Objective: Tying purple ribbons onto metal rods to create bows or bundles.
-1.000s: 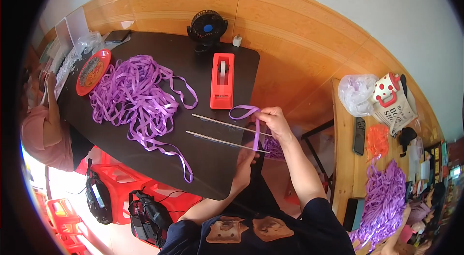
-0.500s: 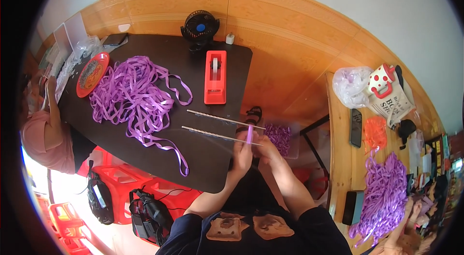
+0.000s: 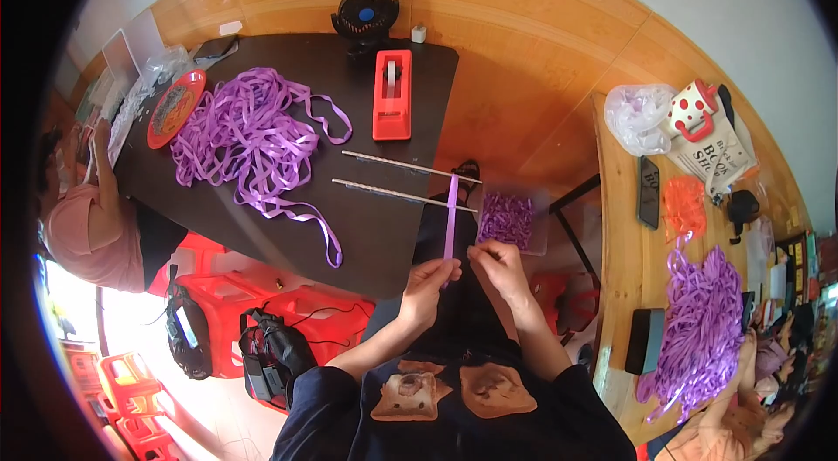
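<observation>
Two thin metal sticks (image 3: 393, 196) jut side by side over the right edge of the dark table. Around their free ends passes a narrow purple ribbon (image 3: 450, 230), stretched down toward me. My left hand (image 3: 426, 289) pinches the ribbon's lower part, a short end showing below the fingers. Just to its right, my right hand (image 3: 502, 271) is closed in a pinch, apart from the ribbon; whatever its fingertips hold is too small to make out.
On the dark table (image 3: 375, 243) lie a purple ribbon heap (image 3: 253, 134), red tape dispenser (image 3: 392, 94), fan (image 3: 366, 16) and red plate (image 3: 176, 109). A bin of purple pieces (image 3: 508, 218) stands below. Right, a wooden table (image 3: 615, 286) bears more ribbon (image 3: 698, 330). People sit at both sides.
Both hands have drawn back toward me from the stick ends. The ribbon now stretches from the sticks down to my left hand, and the hands are slightly farther apart. The view has shifted.
</observation>
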`<state>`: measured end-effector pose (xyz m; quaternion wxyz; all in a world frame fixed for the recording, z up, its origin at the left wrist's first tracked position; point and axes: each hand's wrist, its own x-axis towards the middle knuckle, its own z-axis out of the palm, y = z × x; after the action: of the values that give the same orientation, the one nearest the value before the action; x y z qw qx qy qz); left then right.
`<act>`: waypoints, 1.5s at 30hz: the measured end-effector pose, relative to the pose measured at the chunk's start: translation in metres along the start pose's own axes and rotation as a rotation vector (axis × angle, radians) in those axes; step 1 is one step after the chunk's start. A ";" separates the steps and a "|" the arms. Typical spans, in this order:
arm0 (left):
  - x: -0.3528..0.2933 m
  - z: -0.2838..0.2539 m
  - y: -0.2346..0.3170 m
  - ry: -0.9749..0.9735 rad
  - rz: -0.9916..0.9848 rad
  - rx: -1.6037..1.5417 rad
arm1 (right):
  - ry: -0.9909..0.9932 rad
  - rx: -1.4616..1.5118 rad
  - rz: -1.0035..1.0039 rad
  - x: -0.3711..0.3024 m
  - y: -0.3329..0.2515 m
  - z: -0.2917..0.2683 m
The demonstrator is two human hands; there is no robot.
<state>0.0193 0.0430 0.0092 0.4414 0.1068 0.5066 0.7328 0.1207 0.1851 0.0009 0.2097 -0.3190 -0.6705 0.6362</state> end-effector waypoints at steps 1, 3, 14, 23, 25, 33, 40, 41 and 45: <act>-0.004 -0.002 -0.001 -0.002 -0.036 -0.007 | 0.001 0.000 0.002 0.000 -0.007 0.006; -0.010 -0.006 -0.003 -0.001 -0.070 -0.015 | -0.056 0.242 -0.082 -0.001 -0.016 0.020; -0.019 -0.028 0.001 -0.139 -0.303 -0.077 | -0.181 0.337 0.138 -0.006 -0.025 0.043; -0.023 -0.042 0.002 -0.118 -0.381 -0.099 | -0.203 0.415 0.076 -0.006 -0.021 0.047; -0.023 -0.043 0.001 -0.109 -0.367 -0.084 | -0.194 0.444 0.083 -0.007 -0.023 0.049; -0.022 -0.049 0.002 -0.119 -0.312 -0.035 | 0.223 -0.244 -0.543 -0.013 -0.033 0.047; -0.031 -0.041 0.018 -0.123 -0.281 -0.060 | 0.245 -0.979 -1.252 -0.018 -0.038 0.044; -0.031 -0.040 0.019 -0.115 -0.276 -0.080 | 0.232 -0.984 -1.273 -0.016 -0.037 0.044; -0.032 -0.043 0.021 -0.142 -0.254 -0.118 | 0.209 -1.006 -1.326 -0.017 -0.046 0.044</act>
<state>0.0010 -0.0114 0.0162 0.5708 0.0671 0.4399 0.6900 0.0949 0.1418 0.0443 0.4339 0.0285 -0.9001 -0.0267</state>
